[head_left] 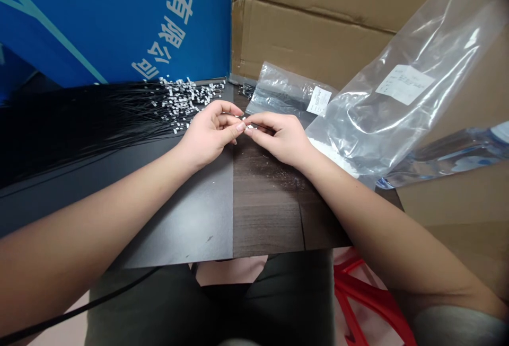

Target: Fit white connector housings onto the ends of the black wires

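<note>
Head view: at the left, black wires (71,115) lie bundled on the table (266,219), long axis running left to right, white-tipped ends just beyond the left hand (209,131). That hand's fingertips bunch close; whether they grip anything, I cannot tell. Just right of them, a small white piece (251,127) sits between the right hand (283,136)'s pinched thumb and forefinger. Farther right, nearer the right hand, lies a large clear bag (397,129).

The wires (71,118) are black, their end pieces (191,95) white, the wood-grained tabletop (266,224) dark brown, the panel (99,12) blue.
</note>
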The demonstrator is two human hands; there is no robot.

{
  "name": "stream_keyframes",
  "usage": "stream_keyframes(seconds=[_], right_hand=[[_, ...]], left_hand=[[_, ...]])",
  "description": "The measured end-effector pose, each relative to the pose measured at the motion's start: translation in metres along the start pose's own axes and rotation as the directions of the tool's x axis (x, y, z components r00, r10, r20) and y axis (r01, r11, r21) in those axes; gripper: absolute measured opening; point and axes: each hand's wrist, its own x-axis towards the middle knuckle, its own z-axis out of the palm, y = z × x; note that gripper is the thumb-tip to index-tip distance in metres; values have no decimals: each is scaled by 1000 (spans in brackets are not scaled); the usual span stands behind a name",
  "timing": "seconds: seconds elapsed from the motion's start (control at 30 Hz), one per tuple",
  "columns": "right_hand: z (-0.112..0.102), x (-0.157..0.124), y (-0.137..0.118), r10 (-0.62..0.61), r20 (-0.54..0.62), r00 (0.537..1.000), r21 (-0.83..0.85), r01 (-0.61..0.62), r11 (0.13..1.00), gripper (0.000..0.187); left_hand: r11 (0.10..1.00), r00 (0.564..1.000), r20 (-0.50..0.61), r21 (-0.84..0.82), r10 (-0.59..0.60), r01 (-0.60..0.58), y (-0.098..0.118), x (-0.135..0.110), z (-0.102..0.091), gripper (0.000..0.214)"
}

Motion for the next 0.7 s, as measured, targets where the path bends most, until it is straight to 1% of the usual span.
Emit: stream_keyframes(seconds=[0.1,0.2,0.27,0.4,0.5,0.7], right_hand=[[1,0,0,-1,-15,1000,16,1,1000,19],[3,-1,0,40,-63,997,-3,-41,999,21],[3,-1,-1,63,-103,993,-30,-66,997,21],[2,-1,-1,44,-154,987,-76,-56,995,18],[2,-1,0,24,-152,988,-114,-41,993,17],[5,-2,-2,-25,-118,993,-149,7,989,16]], left_hand=[[999,1000,-14,-47,-19,19,-1,1,0,48],[997,999,-44,-73,-27,24,-1,2,-2,46],[998,998,-50,-63,-28,25,0,2,-2,42],[999,999,-7,-18,-45,45,2,0,-2,37],[998,998,12,-20,-64,65,4,-1,-1,36],[993,995,-8,-62,-101,101,4,-1,-1,30]])
